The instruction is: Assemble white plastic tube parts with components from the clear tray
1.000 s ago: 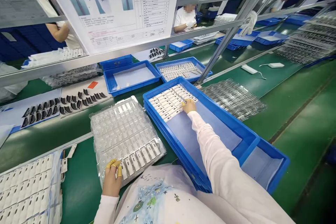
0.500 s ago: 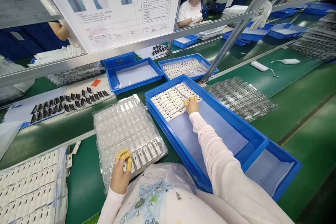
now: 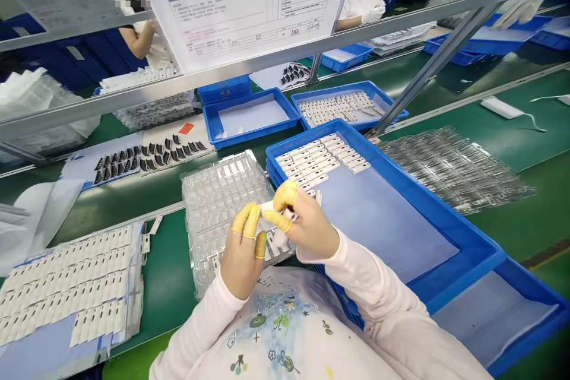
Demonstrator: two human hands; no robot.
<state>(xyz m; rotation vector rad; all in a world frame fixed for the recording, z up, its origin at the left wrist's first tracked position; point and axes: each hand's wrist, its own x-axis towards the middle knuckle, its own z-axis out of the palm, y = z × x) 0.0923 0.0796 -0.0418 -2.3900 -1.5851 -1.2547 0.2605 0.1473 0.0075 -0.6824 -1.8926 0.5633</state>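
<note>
My right hand (image 3: 312, 222), with yellow finger cots, pinches a small white plastic part (image 3: 267, 208) above the clear blister tray (image 3: 209, 190). A second whitish piece with a dark spot shows among its fingers, partly hidden. My left hand (image 3: 244, 249), also in yellow finger cots, reaches the near end of the white part with two fingertips; its thumb stands apart from them. Below both hands, the tray's front row holds white parts with dark oval slots, mostly covered by the hands. To the right, a blue bin (image 3: 383, 190) has rows of similar parts at its far end.
Several white parts lie in rows on a stack (image 3: 66, 285) at the left. Dark curved pieces (image 3: 118, 163) lie beyond the tray. Further blue bins (image 3: 253, 136) stand behind. Clear empty trays (image 3: 458, 169) are at the right. A metal frame (image 3: 436, 65) crosses overhead; co-workers sit beyond it.
My right hand has come from the bin's rows back over the blister tray, carrying a white part. The left hand has risen from the tray's front to meet it. The view has shifted left.
</note>
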